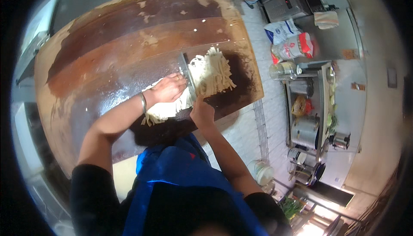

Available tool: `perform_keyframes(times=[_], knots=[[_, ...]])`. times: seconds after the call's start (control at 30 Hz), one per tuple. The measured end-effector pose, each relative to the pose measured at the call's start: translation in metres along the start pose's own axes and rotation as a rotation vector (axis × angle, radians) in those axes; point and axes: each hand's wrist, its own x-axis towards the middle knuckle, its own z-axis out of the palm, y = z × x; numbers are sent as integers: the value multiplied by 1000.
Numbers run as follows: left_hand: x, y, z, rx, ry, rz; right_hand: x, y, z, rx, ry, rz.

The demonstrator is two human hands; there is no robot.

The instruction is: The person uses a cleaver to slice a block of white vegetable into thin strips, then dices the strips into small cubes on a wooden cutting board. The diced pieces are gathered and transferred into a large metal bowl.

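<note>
My right hand [202, 112] grips the handle end of a long-bladed kitchen knife [188, 74], whose blade points away from me across the board. Flat on a folded sheet of pale dough [161, 110], my left hand [169, 89] presses with its fingers together, the fingertips close to the blade. A ring and a metal bracelet are on that hand and wrist. To the right of the blade lies a heap of cut dough strips [213, 73], probably noodles. The blade hides the line where sheet and strips meet.
The wooden board [155, 42] is wet and stained, with small dough scraps near its right part. Beyond its right edge is a tiled floor [238, 126] with a drain strip. Further right stand plastic bags [292, 47], an oil jug [284, 71], a metal pot [305, 132] and a white bucket [261, 173].
</note>
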Motion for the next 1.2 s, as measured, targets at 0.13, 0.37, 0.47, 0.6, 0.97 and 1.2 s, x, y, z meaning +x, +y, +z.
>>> perform_keyframes(times=[0.13,0.37,0.47,0.6,0.97,1.2], knots=[[-8,7,-5,-56,-34,-45,4,7,-15,16,30,-61],[-1,7,-8,-53,-15,-76,-1,-9,-21,-38,-20,-10],[-1,8,-12,-18,-17,-80,8,-7,-22,-34,29,-61],[-5,8,-7,30,36,-48,-9,-24,-60,16,-16,-24],[-11,10,-10,-26,21,-22,-13,-30,-57,20,-20,9],[-19,14,-8,-19,-17,-30,2,-18,-33,-23,30,-112]])
